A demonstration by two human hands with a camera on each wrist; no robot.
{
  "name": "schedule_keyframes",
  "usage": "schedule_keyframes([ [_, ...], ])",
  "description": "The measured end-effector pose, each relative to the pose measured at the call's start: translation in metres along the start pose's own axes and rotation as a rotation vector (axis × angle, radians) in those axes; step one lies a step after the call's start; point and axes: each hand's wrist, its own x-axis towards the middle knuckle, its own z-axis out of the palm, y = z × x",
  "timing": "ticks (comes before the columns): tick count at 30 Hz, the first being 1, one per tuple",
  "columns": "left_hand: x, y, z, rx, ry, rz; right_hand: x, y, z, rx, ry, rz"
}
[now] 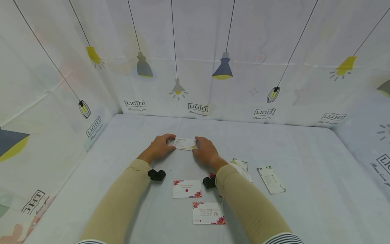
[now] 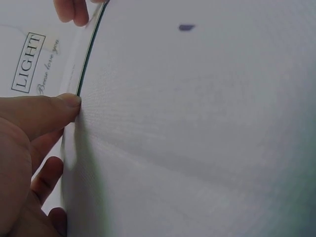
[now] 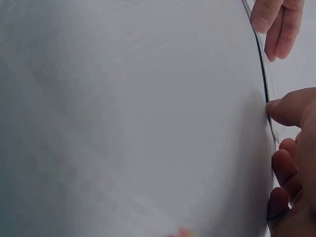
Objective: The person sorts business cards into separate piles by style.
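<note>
A white business card (image 1: 185, 143) with small print and a yellow curve lies between my two hands, low over the far part of the table. Its left end is pinched between thumb and fingers of my left hand (image 1: 161, 146). My right hand (image 1: 206, 150) pinches the right end the same way. Both wrist views show the card only as a thin dark edge, with the left thumb (image 2: 69, 101) and the right thumb (image 3: 279, 107) against it. Each wrist view also catches the other hand's fingertips at the top.
Two white cards with red flower corners (image 1: 187, 188) (image 1: 209, 213) lie nearer me. Right of them, partly hidden by my right sleeve, are overlapping cards (image 1: 242, 167). A leaf-patterned card (image 1: 271, 180) lies farther right. A lamp-print curtain (image 1: 189, 44) borders the white table (image 1: 304, 159).
</note>
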Motion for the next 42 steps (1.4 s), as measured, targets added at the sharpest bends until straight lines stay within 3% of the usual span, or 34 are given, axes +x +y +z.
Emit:
schedule_keyframes([
  [9, -0.001, 0.003, 0.0, -0.055, 0.033, 0.028, -0.013, -0.001, -0.015, 0.139, 0.027, -0.015],
  [15, -0.007, 0.025, -0.004, -0.167, 0.027, 0.105, -0.032, -0.004, -0.032, 0.202, 0.071, -0.08],
  [23, -0.021, 0.064, 0.01, -0.219, -0.009, 0.227, -0.071, 0.005, -0.054, 0.207, 0.132, -0.092],
  [31, -0.032, 0.094, 0.034, -0.221, -0.083, 0.306, -0.116, 0.034, -0.074, 0.205, 0.198, -0.08],
  [42, -0.037, 0.114, 0.06, -0.172, -0.249, 0.33, -0.182, 0.058, -0.081, 0.137, 0.253, 0.068],
])
